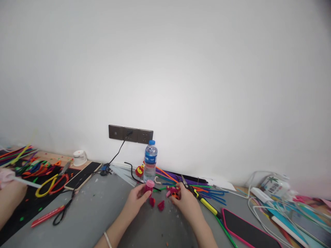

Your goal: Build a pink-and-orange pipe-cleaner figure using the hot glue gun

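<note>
Hands apart, the left hand (136, 200) grips a pink jar (148, 187) while the right hand (186, 199) pinches a pink-and-orange piece (175, 194), seemingly unfinished, with red lumps (161, 206) lying loose.

free gray surface (98, 210) left of left hand (136, 200), bottle (150, 168) beyond

A: Left hand (133, 203)?
B: Gripping small pink container (149, 187)
A: Right hand (187, 200)?
B: On pink-and-orange piece (175, 195), partly hidden; two crimson lumps (161, 206) on counter (103, 213) between hands
A: Bottle (150, 159)?
B: Upright, behind container, near wall (181, 86)
</note>
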Demonstrator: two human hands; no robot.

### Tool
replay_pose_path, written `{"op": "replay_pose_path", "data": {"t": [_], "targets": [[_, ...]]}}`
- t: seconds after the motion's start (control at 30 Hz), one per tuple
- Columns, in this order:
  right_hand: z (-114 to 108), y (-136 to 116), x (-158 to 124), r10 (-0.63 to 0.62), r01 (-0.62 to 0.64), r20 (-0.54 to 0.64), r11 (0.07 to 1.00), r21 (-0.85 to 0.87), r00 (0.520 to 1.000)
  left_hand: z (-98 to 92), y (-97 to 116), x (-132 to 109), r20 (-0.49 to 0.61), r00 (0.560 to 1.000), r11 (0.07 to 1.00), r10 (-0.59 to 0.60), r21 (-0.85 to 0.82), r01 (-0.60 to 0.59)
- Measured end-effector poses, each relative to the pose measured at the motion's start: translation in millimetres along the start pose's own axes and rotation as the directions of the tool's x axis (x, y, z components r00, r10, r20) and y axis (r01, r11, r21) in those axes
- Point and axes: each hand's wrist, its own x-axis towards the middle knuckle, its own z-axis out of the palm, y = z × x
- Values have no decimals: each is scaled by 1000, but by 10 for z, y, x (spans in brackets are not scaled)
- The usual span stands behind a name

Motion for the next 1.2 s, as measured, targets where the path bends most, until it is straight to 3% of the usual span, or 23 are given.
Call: {"op": "replay_pose_path", "data": {"t": [0.13, 0.23, 0.33, 0.47, 0.6, 0.77, 0.87, 1.2], "targets": [[67, -21, -12, -15, 15, -4, 999, -47, 1000, 2, -3, -9, 7, 1000, 1000, -9, -5, 9], [42, -15, 11, -42, 51, -64, 988, 149, 997, -3, -18, -8, 5, 1000, 1000, -10, -11, 10], [-57, -46, 60, -74, 134, -164, 908, 397, 984, -9, -26, -5, 3, 1000, 1000, -7, -22, 7], [-160, -135, 125, 47, 118, -210, 700, 705, 977, -9, -28, -7, 25, 1000, 999, 9, -35, -8], [-97, -186, 150, 138, -18, -43, 410, 912, 990, 1, -49, -7, 54, 998, 999, 21, -36, -19], [112, -282, 86, 190, -134, 94, 215, 967, 977, 10, -81, -6, 34, 997, 998, 69, 8, -70], [196, -369, 30, 155, -153, 122, 213, 965, 980, 5, -84, -9, 22, 996, 994, 89, 53, -90], [212, -495, -22, -64, 43, -14, 481, 876, 998, -8, 17, -61, 12, 984, 970, 180, 164, -180]]}}
